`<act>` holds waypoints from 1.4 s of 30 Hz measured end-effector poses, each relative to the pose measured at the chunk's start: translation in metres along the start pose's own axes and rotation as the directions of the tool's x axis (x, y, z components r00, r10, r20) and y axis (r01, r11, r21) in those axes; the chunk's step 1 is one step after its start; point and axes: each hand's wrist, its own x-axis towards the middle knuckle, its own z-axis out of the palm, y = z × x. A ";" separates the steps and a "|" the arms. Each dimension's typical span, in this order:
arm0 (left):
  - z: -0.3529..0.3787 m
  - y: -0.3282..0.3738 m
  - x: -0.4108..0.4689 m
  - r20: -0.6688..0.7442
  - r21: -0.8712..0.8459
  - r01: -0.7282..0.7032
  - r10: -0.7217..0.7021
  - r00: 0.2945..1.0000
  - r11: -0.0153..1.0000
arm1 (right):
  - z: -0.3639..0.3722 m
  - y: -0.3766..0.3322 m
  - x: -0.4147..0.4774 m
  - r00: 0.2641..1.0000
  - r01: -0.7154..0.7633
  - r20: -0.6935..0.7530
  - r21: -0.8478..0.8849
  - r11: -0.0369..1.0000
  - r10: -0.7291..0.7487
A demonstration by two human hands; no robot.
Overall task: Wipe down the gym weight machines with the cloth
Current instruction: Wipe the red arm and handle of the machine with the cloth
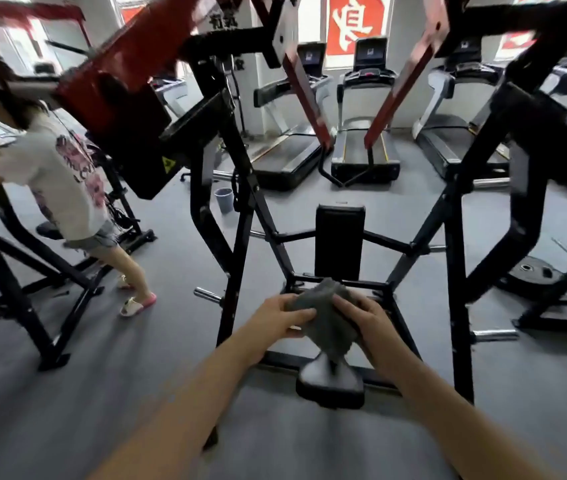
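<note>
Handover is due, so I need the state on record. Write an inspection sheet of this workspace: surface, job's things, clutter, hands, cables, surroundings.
Surface: grey floor.
Job's things: grey cloth bunched above the seat of the black weight machine.
Clutter: small bin by the frame; weight plate low at right.
Hands: left hand and right hand both grip the grey cloth.
Cables: dark tangle at left, maybe cords; blurred.
Surroundings: treadmills at the far wall; another person at left.

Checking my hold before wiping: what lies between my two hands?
A crumpled grey cloth, which the left hand and the right hand both grip from either side; the head view shows it.
</note>
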 end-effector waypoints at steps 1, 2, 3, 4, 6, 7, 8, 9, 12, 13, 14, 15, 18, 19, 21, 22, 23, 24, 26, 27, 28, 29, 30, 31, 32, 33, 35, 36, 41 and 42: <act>0.000 0.003 0.013 -0.048 -0.045 0.000 -0.002 0.999 0.999 | -0.006 0.000 0.015 0.999 -0.025 0.024 0.021 0.999 0.025; -0.004 0.011 0.030 -0.119 -0.104 -0.007 -0.006 0.993 0.995 | -0.013 -0.005 0.037 0.996 -0.067 0.055 0.066 0.996 0.064; -0.010 0.027 0.049 -0.201 -0.126 -0.029 0.003 0.980 0.992 | -0.015 -0.015 0.061 0.991 -0.102 0.093 0.104 0.989 0.093; -0.016 0.039 0.063 -0.252 -0.122 -0.045 0.012 0.968 0.992 | -0.014 -0.024 0.078 0.986 -0.128 0.126 0.125 0.984 0.112; -0.027 0.061 0.085 -0.367 0.054 -0.060 0.076 0.927 0.997 | -0.009 -0.040 0.106 0.977 -0.137 0.186 0.165 0.977 0.106; -0.038 0.073 0.101 -0.439 0.175 -0.060 0.132 0.889 0.983 | -0.005 -0.054 0.124 0.977 -0.116 0.200 0.183 0.976 0.078; -0.046 0.088 0.112 -0.498 0.259 -0.056 0.183 0.848 0.964 | 0.001 -0.067 0.140 0.979 -0.080 0.200 0.193 0.978 0.041; -0.053 0.106 0.122 -0.540 0.336 -0.052 0.238 0.807 0.941 | 0.006 -0.078 0.158 0.985 -0.025 0.169 0.207 0.978 -0.011; -0.082 0.171 0.140 -0.565 0.579 -0.077 0.468 0.680 0.811 | 0.030 -0.118 0.221 0.989 0.143 0.002 0.257 0.956 -0.149; -0.089 0.191 0.139 -0.544 0.644 -0.094 0.541 0.641 0.759 | 0.040 -0.126 0.235 0.984 0.181 -0.047 0.257 0.949 -0.175; -0.099 0.213 0.135 -0.521 0.701 -0.116 0.617 0.590 0.703 | 0.053 -0.134 0.248 0.977 0.214 -0.074 0.236 0.948 -0.202; -0.109 0.235 0.128 -0.493 0.757 -0.128 0.688 0.533 0.641 | 0.068 -0.143 0.258 0.966 0.255 -0.088 0.206 0.945 -0.242; -0.149 0.292 0.105 -0.394 0.890 -0.073 0.838 0.378 0.451 | 0.128 -0.173 0.275 0.909 0.417 -0.065 0.122 0.901 -0.412; -0.164 0.308 0.097 -0.353 0.922 -0.035 0.872 0.339 0.386 | 0.151 -0.185 0.278 0.870 0.492 -0.063 0.086 0.866 -0.489; -0.195 0.332 0.082 -0.311 0.950 0.068 0.910 0.275 0.304 | 0.199 -0.210 0.282 0.786 0.619 -0.040 0.038 0.785 -0.617; -0.212 0.341 0.075 -0.307 0.951 0.127 0.919 0.247 0.283 | 0.223 -0.222 0.283 0.742 0.671 -0.032 0.023 0.741 -0.670; -0.230 0.348 0.067 -0.309 0.943 0.195 0.924 0.223 0.269 | 0.247 -0.234 0.284 0.690 0.724 -0.010 0.006 0.690 -0.724; -0.249 0.353 0.060 -0.305 0.932 0.266 0.929 0.208 0.247 | 0.270 -0.244 0.286 0.639 0.769 0.028 -0.021 0.639 -0.769; -0.284 0.359 0.051 -0.310 0.900 0.385 0.922 0.230 0.206 | 0.311 -0.257 0.297 0.535 0.845 0.133 -0.091 0.528 -0.834; -0.298 0.361 0.048 -0.324 0.889 0.412 0.909 0.260 0.199 | 0.328 -0.260 0.305 0.486 0.873 0.166 -0.125 0.471 -0.858; -0.308 0.362 0.047 -0.341 0.886 0.418 0.893 0.293 0.201 | 0.340 -0.263 0.312 0.451 0.890 0.174 -0.163 0.426 -0.875; -0.315 0.362 0.047 -0.360 0.883 0.420 0.875 0.324 0.208 | 0.350 -0.265 0.321 0.435 0.894 0.153 -0.187 0.407 -0.887; -0.321 0.359 0.047 -0.374 0.881 0.422 0.860 0.347 0.213 | 0.356 -0.268 0.326 0.444 0.886 0.109 -0.200 0.418 -0.890; -0.324 0.357 0.049 -0.386 0.874 0.436 0.850 0.358 0.213 | 0.359 -0.271 0.330 0.452 0.878 0.050 -0.200 0.435 -0.891; -0.327 0.354 0.051 -0.385 0.868 0.454 0.849 0.360 0.201 | 0.361 -0.273 0.335 0.454 0.871 -0.006 -0.205 0.446 -0.891; -0.329 0.352 0.052 -0.381 0.864 0.465 0.853 0.356 0.192 | 0.364 -0.272 0.340 0.442 0.870 -0.046 -0.221 0.440 -0.896; -0.336 0.353 0.054 -0.386 0.873 0.434 0.858 0.339 0.222 | 0.375 -0.265 0.347 0.384 0.877 -0.026 -0.303 0.373 -0.923; -0.340 0.353 0.055 -0.404 0.879 0.394 0.857 0.319 0.268 | 0.381 -0.257 0.348 0.352 0.881 0.023 -0.346 0.323 -0.936; -0.351 0.350 0.056 -0.462 0.881 0.259 0.838 0.292 0.395 | 0.391 -0.207 0.326 0.267 0.913 0.171 -0.359 0.192 -0.948; -0.353 0.351 0.056 -0.466 0.882 0.230 0.836 0.290 0.412 | 0.390 -0.200 0.323 0.236 0.918 0.195 -0.365 0.153 -0.952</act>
